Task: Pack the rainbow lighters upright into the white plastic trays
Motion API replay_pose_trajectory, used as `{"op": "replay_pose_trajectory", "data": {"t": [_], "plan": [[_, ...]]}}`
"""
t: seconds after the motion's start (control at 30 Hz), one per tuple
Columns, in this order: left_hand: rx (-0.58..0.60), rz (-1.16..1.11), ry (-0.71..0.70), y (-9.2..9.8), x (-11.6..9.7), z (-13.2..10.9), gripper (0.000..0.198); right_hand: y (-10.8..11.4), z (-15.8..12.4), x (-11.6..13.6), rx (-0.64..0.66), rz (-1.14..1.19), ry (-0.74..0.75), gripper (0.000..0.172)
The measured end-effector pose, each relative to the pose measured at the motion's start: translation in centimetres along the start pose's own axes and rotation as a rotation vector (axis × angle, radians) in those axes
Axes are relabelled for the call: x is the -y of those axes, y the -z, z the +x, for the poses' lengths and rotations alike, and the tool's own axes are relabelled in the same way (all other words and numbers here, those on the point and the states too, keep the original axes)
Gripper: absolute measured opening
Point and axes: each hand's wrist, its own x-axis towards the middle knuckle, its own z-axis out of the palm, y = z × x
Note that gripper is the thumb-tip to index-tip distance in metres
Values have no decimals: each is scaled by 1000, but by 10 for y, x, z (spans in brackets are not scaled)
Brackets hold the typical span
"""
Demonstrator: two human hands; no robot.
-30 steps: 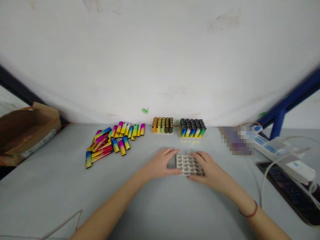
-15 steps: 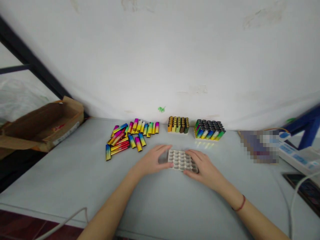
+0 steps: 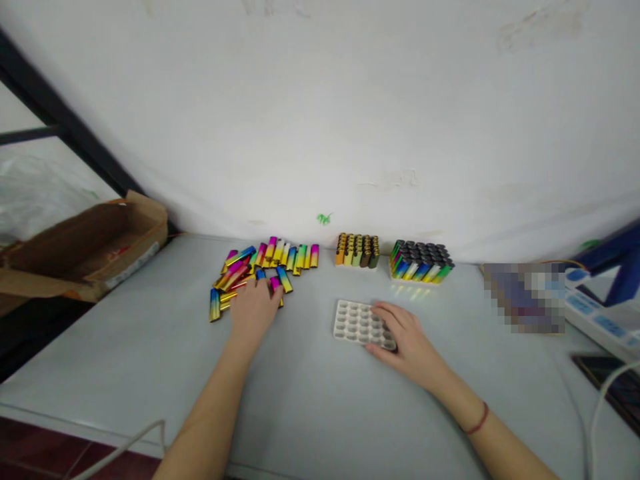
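Note:
My left hand (image 3: pixel 253 308) reaches over the near edge of a loose pile of shiny multicoloured lighters (image 3: pixel 304 257), its fingers spread and touching some of them. Parts of several lighters are hidden beneath it. With thumb and fingers my right hand (image 3: pixel 407 341) grips the right end of a white tray (image 3: pixel 350 323) that has rows of oval holes. The tray lies flat on the table with its visible holes unfilled, and the hand covers its right corner.
Two blocks of upright lighters stand by the wall: a smaller gold-topped block (image 3: pixel 357 251) and a larger dark-topped block (image 3: pixel 420 261). A cardboard box (image 3: pixel 135 233) sits at left. On the right are a power strip (image 3: pixel 595 317), a phone (image 3: pixel 613 383) and a white cable (image 3: pixel 597 407).
My left hand has left the tray's left side and moved left onto the lighter pile. My right hand stays at the tray's right end.

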Motion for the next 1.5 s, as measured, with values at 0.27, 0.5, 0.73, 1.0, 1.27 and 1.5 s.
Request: {"op": "replay_pose_trajectory", "data": {"t": [0.27,0.5,0.73,1.0,1.27,1.5], "plan": [[101,3,-55,7,-2,-1,41,1,0,0,-5,38,-8,52],[90,-830,16,28,-12,-4,21,8,1,-1,13,104,-7,55],[416,-1620,57,29,-73,2,28,6,1,-1,2,95,8,54],[622,-1842,109,18,-91,7,42,6,1,1,13,81,0,56],[612,-1807,22,5,-87,-6,48,6,0,1,22,89,-21,57],[547,-1901,140,7,-94,-14,43,7,0,2,25,87,-26,58]]}}
